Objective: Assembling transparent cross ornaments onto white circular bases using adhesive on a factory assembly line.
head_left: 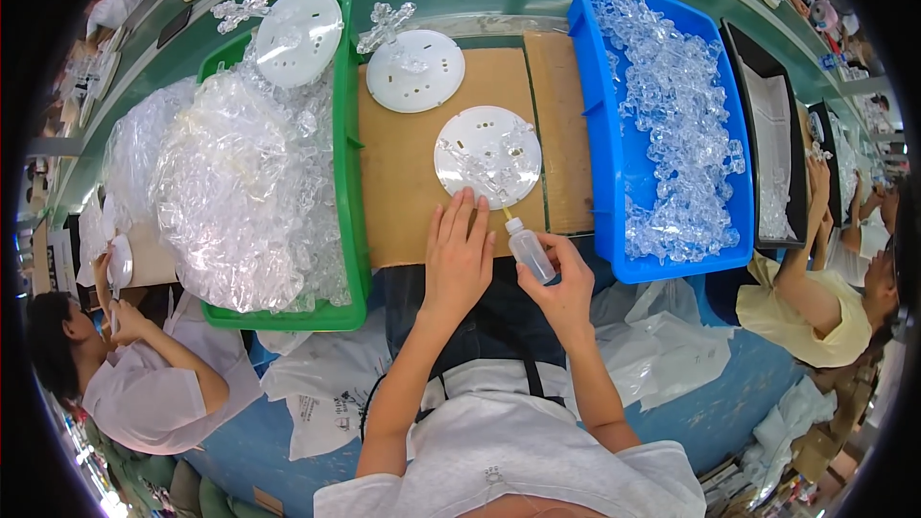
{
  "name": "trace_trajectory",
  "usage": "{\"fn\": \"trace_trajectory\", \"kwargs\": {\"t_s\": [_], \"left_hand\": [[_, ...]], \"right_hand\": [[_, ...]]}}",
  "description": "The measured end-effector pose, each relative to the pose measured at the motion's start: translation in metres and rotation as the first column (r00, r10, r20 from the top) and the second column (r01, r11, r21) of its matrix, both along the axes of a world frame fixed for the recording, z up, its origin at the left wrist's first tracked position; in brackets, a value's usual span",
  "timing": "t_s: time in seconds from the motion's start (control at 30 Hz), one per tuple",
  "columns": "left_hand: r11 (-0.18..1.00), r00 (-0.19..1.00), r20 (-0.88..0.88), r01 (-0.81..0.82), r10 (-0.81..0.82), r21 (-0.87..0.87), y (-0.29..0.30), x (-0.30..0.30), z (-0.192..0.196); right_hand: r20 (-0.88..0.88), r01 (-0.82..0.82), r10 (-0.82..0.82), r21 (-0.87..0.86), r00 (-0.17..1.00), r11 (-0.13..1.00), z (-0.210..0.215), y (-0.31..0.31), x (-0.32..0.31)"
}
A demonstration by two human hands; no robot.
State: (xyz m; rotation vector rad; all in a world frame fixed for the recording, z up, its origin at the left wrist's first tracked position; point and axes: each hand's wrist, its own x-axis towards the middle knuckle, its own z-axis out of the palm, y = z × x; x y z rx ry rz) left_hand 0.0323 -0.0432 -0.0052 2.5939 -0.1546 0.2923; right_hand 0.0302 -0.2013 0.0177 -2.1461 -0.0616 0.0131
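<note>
A round white disc [462, 142] with small slots lies on the cardboard, clear plastic pieces spread over its top. My left hand [459, 259] rests with fingers stretched out, fingertips at the disc's near edge. In my right hand [564, 283] is a small translucent squeeze bottle [530, 251], held between thumb and fingers. Its thin yellowish nozzle [508, 215] points at the disc's near rim; whether it touches cannot be made out. Farther off, a second white disc [414, 86] carries a clear plastic piece [387, 24] that sticks out past its far edge.
At left, a green bin [353, 230] is heaped with clear pieces and a plastic bag [230, 192]; another white disc [299, 36] leans on it. A blue bin [602, 134] of clear parts stands right, beside a black tray [791, 125]. Co-workers sit on both sides.
</note>
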Motion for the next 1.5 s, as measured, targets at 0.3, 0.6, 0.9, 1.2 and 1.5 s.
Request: {"fn": "trace_trajectory", "kwargs": {"t_s": [0.3,0.6,0.9,1.2,1.5], "left_hand": [[1.0,1.0,0.0,-0.001,0.001,0.009,0.0,-0.002,-0.001],[1.0,1.0,0.003,-0.012,0.012,0.025,0.002,-0.002,-0.002],[0.986,0.996,0.016,-0.091,0.09,0.139,0.012,-0.003,-0.004],[0.99,0.99,0.062,-0.122,0.126,-0.065,0.027,-0.011,-0.014],[0.956,0.972,0.151,-0.134,0.178,-0.262,0.03,-0.007,-0.018]], "right_hand": [[-0.008,0.01,-0.01,-0.01,1.0,1.0,0.002,0.003,-0.001],[-0.051,0.186,-0.179,0.349,0.982,0.919,-0.005,0.001,0.002],[0.225,0.256,-0.302,0.213,0.926,0.943,-0.036,0.023,0.104],[0.226,0.172,-0.137,-0.147,0.965,0.974,-0.013,0.018,0.052],[0.236,-0.158,0.31,-0.502,0.921,0.85,0.056,0.074,0.088]]}}
